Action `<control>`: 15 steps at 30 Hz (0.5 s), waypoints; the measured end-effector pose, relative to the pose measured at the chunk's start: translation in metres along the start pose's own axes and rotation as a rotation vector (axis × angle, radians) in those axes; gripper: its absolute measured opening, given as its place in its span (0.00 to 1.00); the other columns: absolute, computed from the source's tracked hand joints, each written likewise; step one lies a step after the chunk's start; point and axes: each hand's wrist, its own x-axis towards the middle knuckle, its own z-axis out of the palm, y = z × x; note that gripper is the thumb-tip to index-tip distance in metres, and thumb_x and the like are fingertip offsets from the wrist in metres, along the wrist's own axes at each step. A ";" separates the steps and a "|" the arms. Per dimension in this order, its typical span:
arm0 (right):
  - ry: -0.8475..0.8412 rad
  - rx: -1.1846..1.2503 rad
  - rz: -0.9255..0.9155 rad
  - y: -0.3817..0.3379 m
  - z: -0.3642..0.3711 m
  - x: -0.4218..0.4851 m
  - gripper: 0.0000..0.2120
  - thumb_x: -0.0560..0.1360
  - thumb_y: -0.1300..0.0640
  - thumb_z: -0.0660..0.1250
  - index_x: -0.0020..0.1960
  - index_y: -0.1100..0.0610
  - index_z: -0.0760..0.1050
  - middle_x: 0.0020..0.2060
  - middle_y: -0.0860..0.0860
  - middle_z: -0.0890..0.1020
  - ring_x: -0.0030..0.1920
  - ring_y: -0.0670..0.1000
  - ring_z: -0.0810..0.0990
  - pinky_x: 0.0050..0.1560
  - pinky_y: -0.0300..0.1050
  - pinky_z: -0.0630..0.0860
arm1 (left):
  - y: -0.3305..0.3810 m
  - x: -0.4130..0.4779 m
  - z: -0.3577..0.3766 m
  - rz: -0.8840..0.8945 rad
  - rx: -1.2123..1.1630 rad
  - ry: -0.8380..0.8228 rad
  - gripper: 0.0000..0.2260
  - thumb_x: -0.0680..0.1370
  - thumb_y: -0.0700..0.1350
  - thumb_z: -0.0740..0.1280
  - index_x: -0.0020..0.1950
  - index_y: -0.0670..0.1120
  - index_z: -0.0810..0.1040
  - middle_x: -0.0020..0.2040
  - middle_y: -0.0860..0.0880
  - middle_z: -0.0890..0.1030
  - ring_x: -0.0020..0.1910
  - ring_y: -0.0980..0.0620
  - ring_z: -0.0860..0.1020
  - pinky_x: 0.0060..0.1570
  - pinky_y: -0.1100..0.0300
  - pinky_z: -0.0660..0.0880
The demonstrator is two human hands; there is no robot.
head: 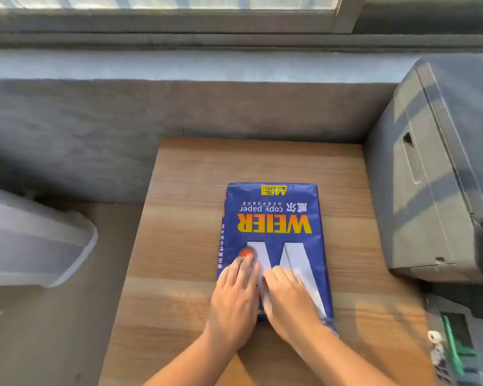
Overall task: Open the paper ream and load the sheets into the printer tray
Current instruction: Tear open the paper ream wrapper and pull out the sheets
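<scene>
Paper ream [273,218], one blue sealed pack, lies flat on one wooden table [195,218] beside one grey printer [430,190]; two hands, left hand [234,299] and right hand [289,302], press flat on its near end, fingers extended, gripping nothing.

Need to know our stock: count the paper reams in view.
1. The blue paper ream lies flat on the wooden table, still wrapped, with the left hand and right hand resting on its near end. Others may lie outside the frame.
</scene>
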 end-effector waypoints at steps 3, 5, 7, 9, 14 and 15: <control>-0.046 0.023 0.000 0.002 0.003 -0.002 0.11 0.63 0.61 0.73 0.38 0.53 0.70 0.35 0.51 0.76 0.37 0.56 0.76 0.37 0.49 0.75 | -0.004 0.000 0.001 0.015 -0.027 0.015 0.27 0.77 0.46 0.64 0.75 0.44 0.63 0.76 0.42 0.64 0.75 0.42 0.62 0.71 0.46 0.61; -0.089 -0.005 0.022 0.005 0.004 -0.005 0.14 0.61 0.64 0.75 0.38 0.53 0.71 0.34 0.51 0.76 0.35 0.55 0.76 0.35 0.47 0.75 | -0.003 -0.001 0.001 0.039 -0.029 0.040 0.26 0.77 0.44 0.64 0.74 0.43 0.64 0.76 0.42 0.64 0.75 0.43 0.61 0.71 0.45 0.60; -0.105 0.009 0.042 0.006 0.006 -0.006 0.16 0.60 0.64 0.76 0.38 0.53 0.71 0.34 0.51 0.77 0.35 0.54 0.77 0.34 0.47 0.75 | -0.001 -0.001 -0.001 0.051 -0.036 0.014 0.26 0.77 0.43 0.61 0.75 0.42 0.63 0.77 0.41 0.63 0.76 0.42 0.59 0.72 0.44 0.60; -0.125 0.030 0.056 0.007 0.006 -0.005 0.16 0.60 0.64 0.77 0.37 0.52 0.71 0.33 0.50 0.77 0.36 0.54 0.77 0.34 0.47 0.75 | -0.002 0.001 0.000 0.044 -0.022 -0.031 0.26 0.77 0.42 0.56 0.75 0.41 0.61 0.77 0.40 0.60 0.77 0.41 0.58 0.72 0.42 0.62; -0.183 0.027 0.055 0.007 -0.002 -0.008 0.17 0.60 0.62 0.79 0.38 0.53 0.72 0.34 0.52 0.77 0.37 0.56 0.77 0.35 0.49 0.75 | -0.004 0.002 -0.001 0.057 0.056 -0.145 0.25 0.81 0.46 0.50 0.77 0.39 0.54 0.79 0.39 0.52 0.78 0.39 0.51 0.73 0.43 0.59; -0.193 0.009 0.051 0.006 -0.004 -0.008 0.18 0.59 0.63 0.79 0.38 0.53 0.71 0.34 0.52 0.77 0.36 0.56 0.76 0.34 0.48 0.74 | -0.004 0.001 -0.002 0.058 0.067 -0.147 0.25 0.82 0.48 0.50 0.77 0.39 0.54 0.79 0.39 0.52 0.78 0.40 0.51 0.74 0.43 0.59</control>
